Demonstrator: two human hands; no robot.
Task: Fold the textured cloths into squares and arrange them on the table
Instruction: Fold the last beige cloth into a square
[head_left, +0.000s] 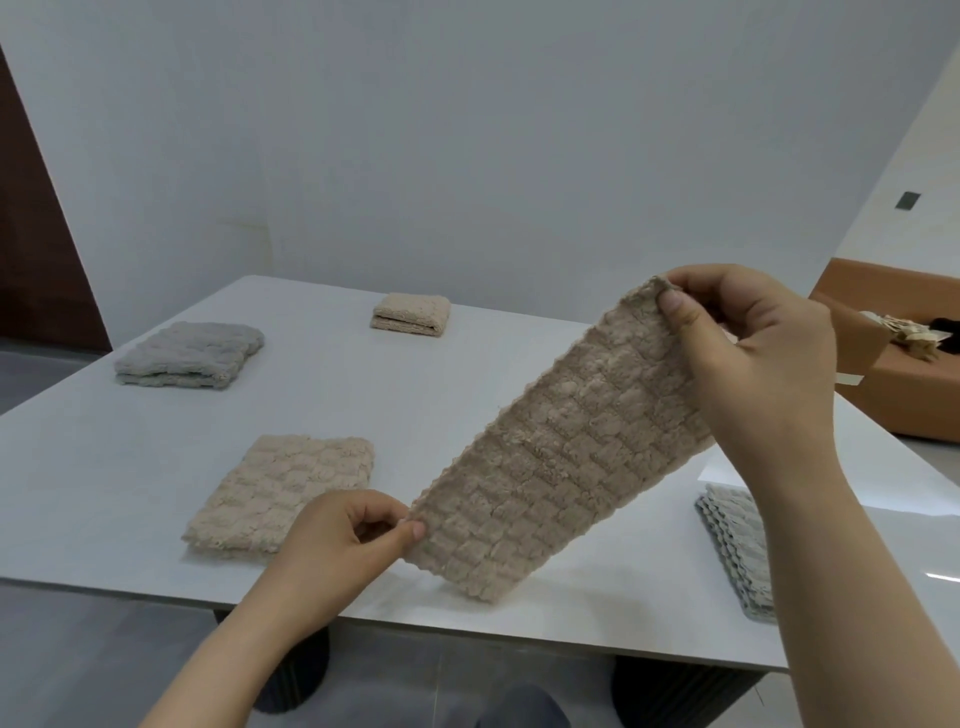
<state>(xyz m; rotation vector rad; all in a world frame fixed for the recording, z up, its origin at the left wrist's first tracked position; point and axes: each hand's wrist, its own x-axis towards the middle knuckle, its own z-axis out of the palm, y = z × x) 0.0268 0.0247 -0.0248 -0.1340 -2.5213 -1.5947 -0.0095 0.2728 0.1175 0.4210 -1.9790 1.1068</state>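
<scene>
A beige textured cloth (561, 441), folded into a long strip, is stretched in the air above the white table (130, 467). My left hand (348, 540) pinches its near lower corner. My right hand (748, 353) pinches its far upper corner. A folded beige cloth (283, 491) lies on the table near my left hand. Another folded beige square (411, 315) sits at the far middle. A folded grey cloth (189, 355) lies at the far left. A grey cloth (737, 545) lies at the right edge, partly hidden by my right forearm.
The table's near edge runs just below my hands, with dark legs (301, 670) beneath. An orange-brown bench (893, 384) with small items on it stands to the right beyond the table. A white wall rises behind the table.
</scene>
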